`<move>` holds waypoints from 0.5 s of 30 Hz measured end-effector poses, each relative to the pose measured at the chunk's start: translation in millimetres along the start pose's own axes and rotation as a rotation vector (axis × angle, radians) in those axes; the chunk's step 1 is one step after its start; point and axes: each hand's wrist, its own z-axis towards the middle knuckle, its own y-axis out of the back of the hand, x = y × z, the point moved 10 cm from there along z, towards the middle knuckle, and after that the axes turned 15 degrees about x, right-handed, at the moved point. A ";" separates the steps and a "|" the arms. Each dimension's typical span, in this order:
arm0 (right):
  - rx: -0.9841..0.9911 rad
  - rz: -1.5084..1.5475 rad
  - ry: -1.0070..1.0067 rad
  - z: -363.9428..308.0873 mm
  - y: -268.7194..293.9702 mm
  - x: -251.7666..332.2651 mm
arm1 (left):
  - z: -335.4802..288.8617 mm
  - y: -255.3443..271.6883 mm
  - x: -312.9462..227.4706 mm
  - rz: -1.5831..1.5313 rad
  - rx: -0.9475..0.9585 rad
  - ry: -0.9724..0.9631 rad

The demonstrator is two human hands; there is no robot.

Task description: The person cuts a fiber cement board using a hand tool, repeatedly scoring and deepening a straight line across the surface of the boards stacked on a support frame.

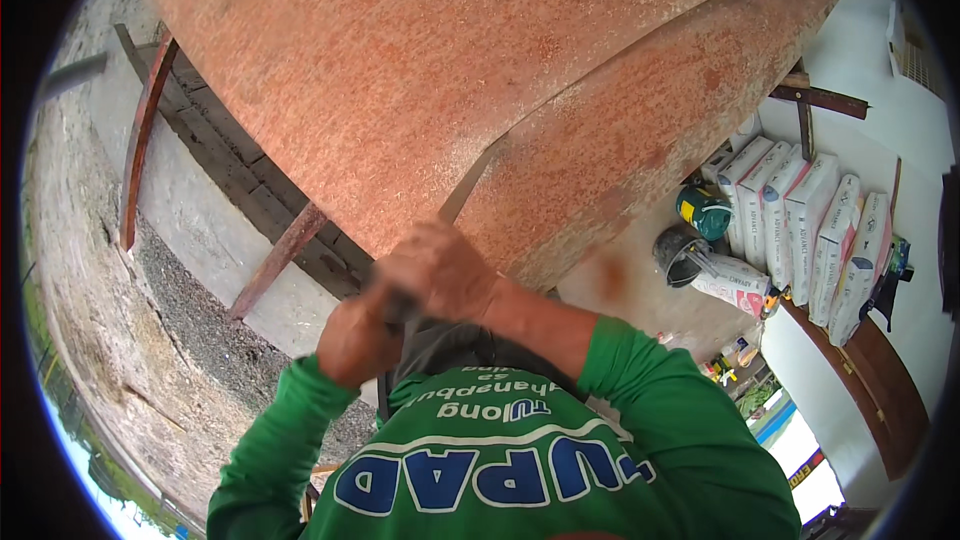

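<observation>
A large reddish-orange board (360,80), speckled with pale dust, spreads out in front of me. Its near corner comes close to my hands. A long narrow grey-brown strip or gap (474,180) curves across the board from the far right to my right hand. My right hand (435,270) is closed at the near end of that line. Just below it, my left hand (358,340) is closed too, and blurred. A dark blurred piece (400,306) shows between the two fists. What kind of tool it is, I cannot tell.
Reddish wooden supports (280,258) show at the board's left, above a concrete ledge (215,210) and gravel (200,310). Stacked white sacks (810,200), a black bucket (682,256) and a dark green container (703,214) stand at the right by a white wall.
</observation>
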 end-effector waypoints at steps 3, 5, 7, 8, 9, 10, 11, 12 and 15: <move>0.016 0.019 0.049 11.2 -8.9 64.0 | -74.9 16.6 -6.7 -0.027 -0.039 0.085; 0.004 0.038 0.088 14.2 -3.9 56.3 | -48.5 14.7 -3.4 -0.019 -0.032 0.032; -0.046 -0.030 0.016 9.2 4.4 -26.5 | 27.6 13.8 -4.1 0.040 0.009 -0.041; -0.068 -0.102 -0.050 13.1 13.4 -69.9 | 73.2 17.0 2.2 0.067 -0.004 0.003; -0.092 -0.124 -0.103 15.6 30.8 -103.5 | 111.3 26.8 -9.9 0.116 -0.104 -0.104; -0.109 -0.094 -0.054 10.9 35.8 -121.6 | 129.8 23.4 -18.1 0.129 -0.097 -0.098; -0.119 -0.046 0.004 7.2 34.6 -121.7 | 130.4 19.7 -20.5 0.135 -0.087 -0.073; -0.123 -0.049 0.010 7.5 34.9 -109.8 | 119.2 20.8 -20.4 0.140 -0.094 -0.072; 0.005 0.012 -0.020 4.4 9.6 -39.7 | 37.1 12.1 -8.7 0.031 -0.008 0.047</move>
